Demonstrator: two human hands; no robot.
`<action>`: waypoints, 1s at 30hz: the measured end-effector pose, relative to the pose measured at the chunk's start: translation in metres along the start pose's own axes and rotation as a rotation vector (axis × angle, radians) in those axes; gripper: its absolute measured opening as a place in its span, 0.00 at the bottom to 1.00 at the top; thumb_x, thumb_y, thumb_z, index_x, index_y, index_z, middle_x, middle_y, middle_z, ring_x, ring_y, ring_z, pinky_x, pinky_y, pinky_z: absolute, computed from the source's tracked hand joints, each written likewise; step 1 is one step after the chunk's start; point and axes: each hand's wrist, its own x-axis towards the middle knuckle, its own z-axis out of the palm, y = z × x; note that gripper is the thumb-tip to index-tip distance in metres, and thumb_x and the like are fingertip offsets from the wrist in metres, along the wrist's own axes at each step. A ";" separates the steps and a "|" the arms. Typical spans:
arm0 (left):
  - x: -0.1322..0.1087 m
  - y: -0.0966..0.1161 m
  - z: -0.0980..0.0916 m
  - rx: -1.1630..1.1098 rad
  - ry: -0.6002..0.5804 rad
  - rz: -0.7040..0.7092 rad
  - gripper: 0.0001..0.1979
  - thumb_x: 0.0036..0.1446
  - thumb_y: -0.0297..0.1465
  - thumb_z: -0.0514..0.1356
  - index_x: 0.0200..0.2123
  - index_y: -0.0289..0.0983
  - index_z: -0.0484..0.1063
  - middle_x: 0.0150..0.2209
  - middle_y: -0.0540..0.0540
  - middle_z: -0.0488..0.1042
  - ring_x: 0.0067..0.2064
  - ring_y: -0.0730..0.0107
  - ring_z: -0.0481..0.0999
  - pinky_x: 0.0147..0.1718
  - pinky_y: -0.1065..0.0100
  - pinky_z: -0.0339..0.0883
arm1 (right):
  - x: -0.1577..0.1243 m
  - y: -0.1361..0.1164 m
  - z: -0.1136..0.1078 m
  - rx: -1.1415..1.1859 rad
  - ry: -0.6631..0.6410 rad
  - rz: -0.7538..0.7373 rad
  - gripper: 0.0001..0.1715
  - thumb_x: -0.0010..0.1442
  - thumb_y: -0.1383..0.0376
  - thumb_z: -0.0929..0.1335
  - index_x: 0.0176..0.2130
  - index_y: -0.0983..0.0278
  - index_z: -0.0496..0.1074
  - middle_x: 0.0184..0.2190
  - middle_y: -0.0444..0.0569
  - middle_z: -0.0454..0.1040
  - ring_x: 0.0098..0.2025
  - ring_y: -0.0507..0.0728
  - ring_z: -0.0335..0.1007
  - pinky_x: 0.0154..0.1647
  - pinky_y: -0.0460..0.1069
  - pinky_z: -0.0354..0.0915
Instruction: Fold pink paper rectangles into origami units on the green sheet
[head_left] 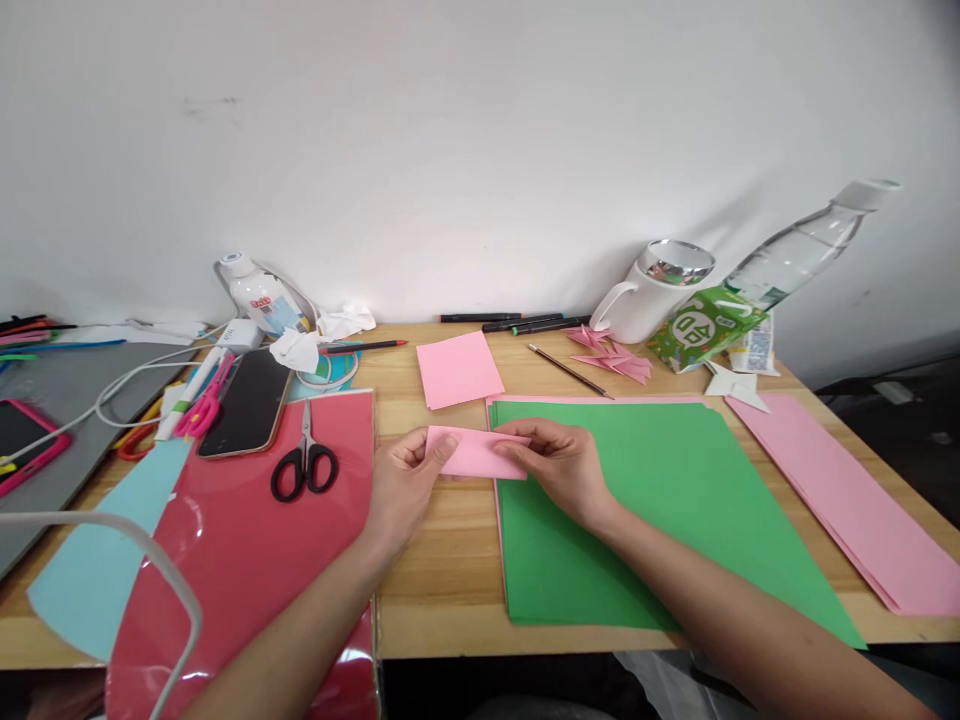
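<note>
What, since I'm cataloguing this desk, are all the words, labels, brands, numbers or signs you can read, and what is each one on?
"哈", as best I can make out: large character on the green box; its smaller print is too small to read.
White bottle: red lettering, too blurred to read.
White packet: print too small to read.
White adapter: faint marking, too small to read.

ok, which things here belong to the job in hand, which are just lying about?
In the job, judging by the hands:
pink paper, held in left hand and right hand
probably square pink paper behind it

Apparently just lying about:
gold-edged phone
white mug
green carton
clear bottle
</note>
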 end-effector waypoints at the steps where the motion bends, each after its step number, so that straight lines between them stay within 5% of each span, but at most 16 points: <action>1: 0.000 0.000 0.000 0.003 0.001 0.009 0.13 0.49 0.39 0.65 0.29 0.34 0.77 0.24 0.51 0.74 0.26 0.76 0.68 0.26 0.76 0.60 | 0.000 0.000 0.000 -0.001 0.000 0.002 0.13 0.46 0.57 0.74 0.29 0.64 0.80 0.27 0.48 0.79 0.25 0.53 0.71 0.23 0.45 0.65; 30: 0.000 0.002 0.002 -0.060 0.011 -0.026 0.12 0.42 0.36 0.69 0.29 0.34 0.77 0.25 0.49 0.77 0.29 0.72 0.72 0.29 0.73 0.64 | 0.000 0.000 0.000 -0.019 0.006 -0.002 0.15 0.46 0.55 0.74 0.30 0.64 0.80 0.27 0.48 0.79 0.24 0.53 0.70 0.21 0.45 0.65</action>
